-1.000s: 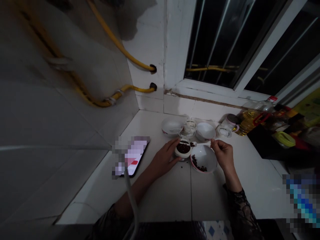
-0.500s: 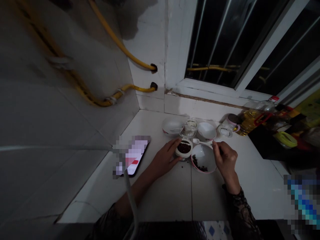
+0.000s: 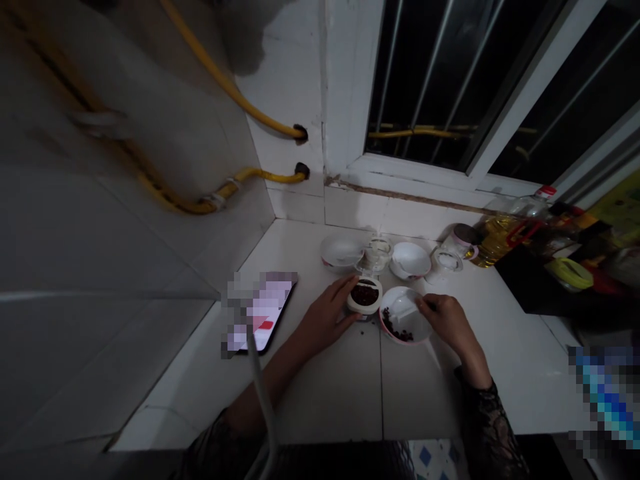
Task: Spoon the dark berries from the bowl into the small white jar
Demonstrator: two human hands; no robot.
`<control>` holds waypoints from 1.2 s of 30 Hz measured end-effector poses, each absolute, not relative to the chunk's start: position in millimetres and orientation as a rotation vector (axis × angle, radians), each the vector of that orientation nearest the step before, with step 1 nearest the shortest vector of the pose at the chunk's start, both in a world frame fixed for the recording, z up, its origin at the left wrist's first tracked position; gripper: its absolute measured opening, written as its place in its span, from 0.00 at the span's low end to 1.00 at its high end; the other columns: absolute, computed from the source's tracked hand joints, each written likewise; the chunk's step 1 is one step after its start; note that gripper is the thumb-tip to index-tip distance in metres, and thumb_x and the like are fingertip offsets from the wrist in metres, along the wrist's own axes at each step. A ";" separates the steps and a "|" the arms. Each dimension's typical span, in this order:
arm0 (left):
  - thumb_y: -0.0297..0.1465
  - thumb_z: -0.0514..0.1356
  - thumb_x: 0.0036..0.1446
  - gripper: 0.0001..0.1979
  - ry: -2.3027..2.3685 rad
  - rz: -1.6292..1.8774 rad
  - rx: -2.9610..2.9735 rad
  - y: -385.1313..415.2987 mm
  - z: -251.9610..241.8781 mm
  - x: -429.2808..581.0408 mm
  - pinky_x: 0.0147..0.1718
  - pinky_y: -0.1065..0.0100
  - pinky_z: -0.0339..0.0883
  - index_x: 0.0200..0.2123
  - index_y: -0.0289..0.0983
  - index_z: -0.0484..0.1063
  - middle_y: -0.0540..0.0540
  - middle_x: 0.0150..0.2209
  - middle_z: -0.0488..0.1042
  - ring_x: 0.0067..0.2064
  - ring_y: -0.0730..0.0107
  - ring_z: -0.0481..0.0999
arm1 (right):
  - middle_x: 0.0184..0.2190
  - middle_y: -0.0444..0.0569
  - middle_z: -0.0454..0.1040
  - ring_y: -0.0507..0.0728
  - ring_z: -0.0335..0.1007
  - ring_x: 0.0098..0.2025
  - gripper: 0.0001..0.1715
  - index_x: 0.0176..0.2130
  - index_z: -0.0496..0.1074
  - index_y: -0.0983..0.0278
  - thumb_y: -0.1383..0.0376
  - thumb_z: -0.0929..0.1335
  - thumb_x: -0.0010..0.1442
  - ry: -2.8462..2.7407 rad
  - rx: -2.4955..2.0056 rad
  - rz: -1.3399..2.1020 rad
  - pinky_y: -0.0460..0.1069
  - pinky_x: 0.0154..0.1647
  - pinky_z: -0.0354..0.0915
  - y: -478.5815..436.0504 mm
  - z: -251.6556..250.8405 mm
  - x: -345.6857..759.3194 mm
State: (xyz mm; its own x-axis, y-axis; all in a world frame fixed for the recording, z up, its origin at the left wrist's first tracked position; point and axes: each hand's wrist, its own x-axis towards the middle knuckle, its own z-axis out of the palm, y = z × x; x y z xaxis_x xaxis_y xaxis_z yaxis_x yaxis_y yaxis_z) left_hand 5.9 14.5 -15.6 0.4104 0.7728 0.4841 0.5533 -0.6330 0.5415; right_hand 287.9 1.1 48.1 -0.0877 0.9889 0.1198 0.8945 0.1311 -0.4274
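Note:
My left hand [image 3: 327, 317] has its thumb and fingers around the left side of a small open jar [image 3: 365, 296] of dark red-brown bits on the counter. My right hand [image 3: 447, 321] pinches the handle of a small white spoon [image 3: 404, 307], which reaches into a white bowl [image 3: 423, 327] with a pink rim. Dark bits lie in the left and lower part of that bowl. A few crumbs are on the tile below the jar. Behind stand another white bowl [image 3: 410, 259], a clear open container [image 3: 376, 253] and a glass-like bowl [image 3: 342, 252].
A lit phone [image 3: 270, 308] lies left of my left arm, with a grey stalk crossing in front. Right of the bowls are a small jar [image 3: 447, 260], an oil bottle [image 3: 495, 239] and a black box [image 3: 525, 280] with condiments. The window is behind.
My right hand has moved slightly left and down, and the spoon has gone from above the bowl's back rim to inside the bowl. My left hand stays at the jar.

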 end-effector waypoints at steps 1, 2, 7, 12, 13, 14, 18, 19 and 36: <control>0.38 0.58 0.63 0.33 1.156 1.049 2.372 14.6 -15.5 6.0 0.62 0.52 0.63 0.68 0.42 0.48 0.37 0.65 0.60 0.65 0.54 0.63 | 0.15 0.44 0.64 0.51 0.56 0.19 0.26 0.19 0.65 0.61 0.49 0.60 0.60 -2.033 -1.797 0.391 0.46 0.23 0.49 1.0 47.4 283.4; 0.38 0.58 0.63 0.33 1.158 1.047 2.372 14.6 -15.5 6.2 0.62 0.52 0.63 0.68 0.42 0.48 0.37 0.65 0.60 0.65 0.54 0.63 | 0.15 0.44 0.63 0.51 0.55 0.20 0.27 0.19 0.63 0.62 0.48 0.60 0.59 -2.017 -1.777 0.435 0.46 0.23 0.48 0.9 46.6 279.7; 0.37 0.57 0.63 0.33 1.161 1.037 2.367 13.7 -14.4 6.3 0.62 0.52 0.62 0.68 0.42 0.48 0.37 0.65 0.59 0.65 0.54 0.63 | 0.16 0.41 0.55 0.49 0.50 0.21 0.30 0.17 0.61 0.63 0.44 0.61 0.57 -1.882 -1.692 0.668 0.46 0.22 0.47 1.4 44.8 276.1; 0.38 0.57 0.63 0.33 1.145 1.068 2.365 13.7 -14.6 6.3 0.62 0.51 0.62 0.67 0.43 0.48 0.37 0.65 0.60 0.65 0.54 0.63 | 0.16 0.40 0.52 0.48 0.46 0.20 0.32 0.18 0.65 0.64 0.40 0.63 0.53 -1.709 -1.651 0.781 0.46 0.21 0.46 4.7 44.1 283.9; 0.38 0.57 0.63 0.33 1.145 1.074 2.364 13.8 -14.8 6.3 0.62 0.51 0.62 0.67 0.43 0.48 0.37 0.65 0.60 0.65 0.54 0.63 | 0.15 0.40 0.52 0.48 0.46 0.20 0.32 0.17 0.65 0.64 0.39 0.64 0.52 -1.675 -1.645 0.802 0.46 0.21 0.46 5.4 43.8 285.6; 0.38 0.57 0.64 0.33 1.145 1.074 2.363 13.9 -15.0 6.4 0.62 0.51 0.62 0.67 0.42 0.48 0.37 0.64 0.60 0.65 0.54 0.63 | 0.15 0.40 0.52 0.48 0.45 0.20 0.33 0.17 0.65 0.63 0.39 0.65 0.50 -1.642 -1.639 0.824 0.46 0.21 0.46 6.1 43.4 287.2; 0.38 0.57 0.64 0.33 1.138 1.066 2.371 13.7 -14.6 6.5 0.62 0.51 0.63 0.68 0.42 0.47 0.36 0.65 0.60 0.65 0.54 0.63 | 0.14 0.39 0.52 0.48 0.44 0.19 0.33 0.17 0.66 0.64 0.38 0.67 0.47 -1.514 -1.638 0.915 0.46 0.20 0.44 7.2 42.7 292.9; 0.38 0.57 0.64 0.33 1.138 1.065 2.376 13.6 -14.2 6.6 0.62 0.51 0.63 0.68 0.42 0.47 0.36 0.65 0.60 0.65 0.54 0.63 | 0.14 0.38 0.53 0.47 0.44 0.19 0.33 0.17 0.66 0.64 0.38 0.68 0.47 -1.486 -1.641 0.929 0.46 0.20 0.44 7.2 42.7 293.8; 0.38 0.57 0.64 0.32 1.160 1.048 2.356 13.2 -13.2 6.8 0.62 0.53 0.63 0.67 0.42 0.48 0.37 0.65 0.60 0.65 0.55 0.63 | 0.13 0.38 0.55 0.47 0.44 0.17 0.31 0.18 0.67 0.64 0.40 0.70 0.47 -1.371 -1.581 0.927 0.46 0.18 0.42 10.5 42.0 296.0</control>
State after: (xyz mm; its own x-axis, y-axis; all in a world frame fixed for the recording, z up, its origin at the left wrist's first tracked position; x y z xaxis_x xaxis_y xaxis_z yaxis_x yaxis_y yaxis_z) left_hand 6.8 13.2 -13.2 0.4034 0.7816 0.4758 0.5525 -0.6225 0.5542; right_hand 296.0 10.5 42.0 0.1329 0.9910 -0.0129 0.3807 -0.0630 -0.9225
